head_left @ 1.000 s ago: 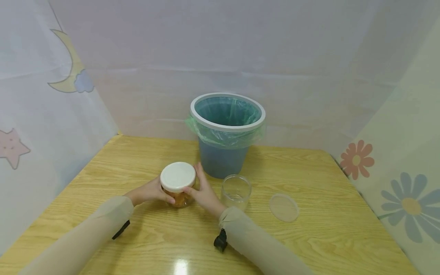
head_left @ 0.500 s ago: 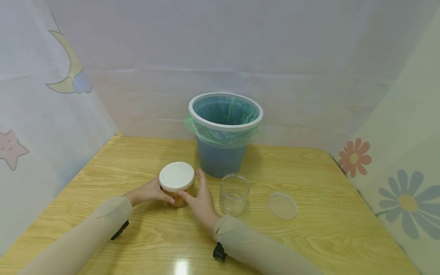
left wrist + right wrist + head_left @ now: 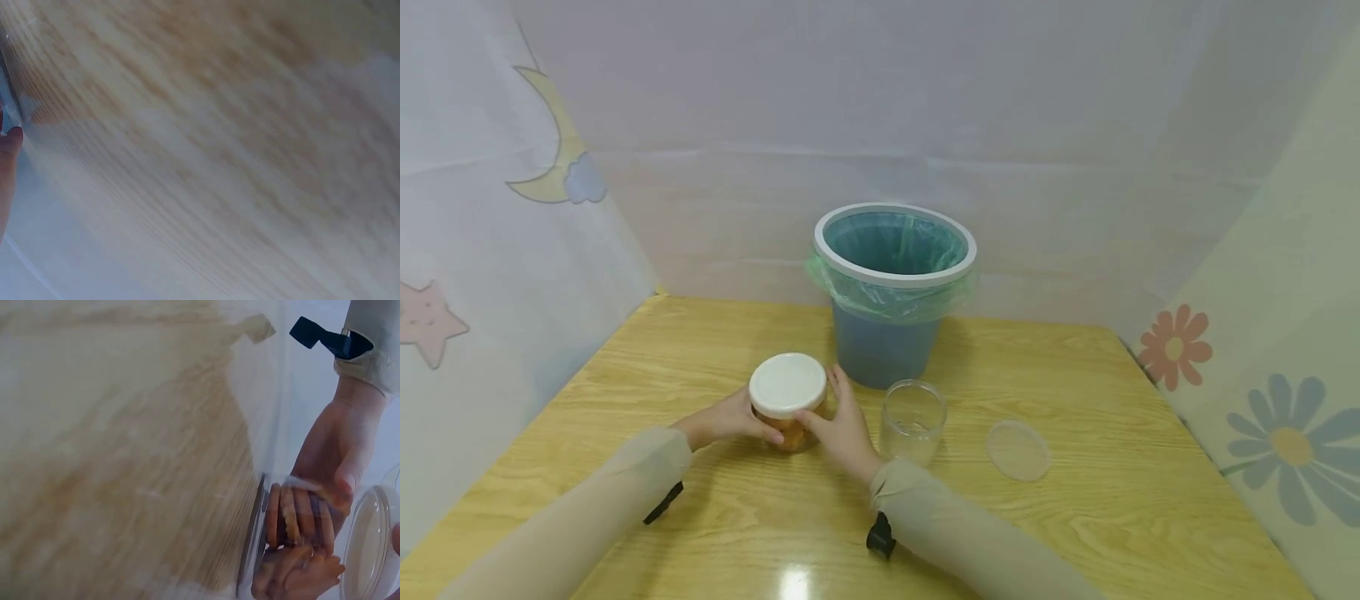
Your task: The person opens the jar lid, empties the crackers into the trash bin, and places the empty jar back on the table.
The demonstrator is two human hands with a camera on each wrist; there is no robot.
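Note:
A clear jar (image 3: 792, 435) with orange-brown pieces inside stands upright on the table, capped by a white lid (image 3: 787, 384). My left hand (image 3: 726, 420) grips the jar's lower left side, thumb across its front. My right hand (image 3: 844, 433) holds the lid's right edge, with the thumb at the front of the rim and fingers behind. Through the jar wall in the right wrist view, the left hand (image 3: 331, 447) shows behind the brown pieces (image 3: 300, 565), near the lid (image 3: 367, 544). In the left wrist view, only a hand part (image 3: 7, 162) appears at the left edge.
An open clear jar (image 3: 913, 421) stands just right of my right hand. Farther right lies a thin clear disc-shaped lid (image 3: 1018, 450). Behind is a blue bin (image 3: 883, 346) with a pale rim and green liner. The wooden table (image 3: 1097, 500) meets fabric walls.
Half a second ago my right hand's thumb sat lower and its fingers were slightly away from the lid; now they are back against it. My left hand and the jar stay in place.

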